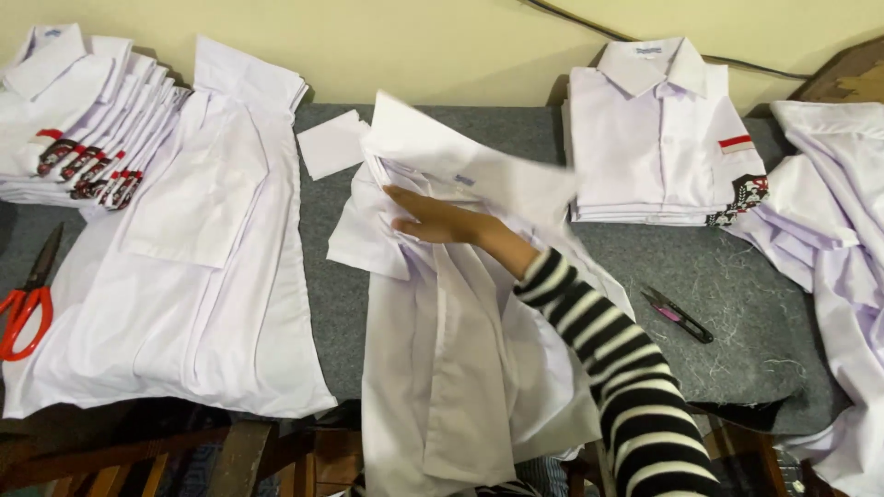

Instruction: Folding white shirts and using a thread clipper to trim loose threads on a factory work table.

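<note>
Head view: looking down on a grey felt-covered table set against a pale wall.
Table: runs across the whole frame, strewn with white threads on its right part.
Flat shirts, left: a layered spread of white shirts, laid lengthwise, lower edge reaching the near table rim.
Middle shirt: a white shirt lying lengthwise in the centre, collar end toward the wall, tail hanging over the near edge; upper part rumpled, one fold blurred in mid-air.
Loose heap, right: unfolded white cloth draped down the right edge of the table.
Folded stack, right rear: neat pile of folded white shirts, collar up, red-and-white patch on the sleeve, just beside the loose heap.
Fanned stack, left rear: folded white shirts overlapping like cards, red-and-dark patches showing in a row.
Right hand: fingers straight and spread, palm down, flat on the chest of the middle shirt; pressing, not gripping; striped black-and-white sleeve behind it.
Left hand: out of sight.
Scissors, left: red-handled pair on the table edge, touching the flat shirts.
Snips, right: small dark thread clippers with a pink spot, well apart from the hand.
</note>
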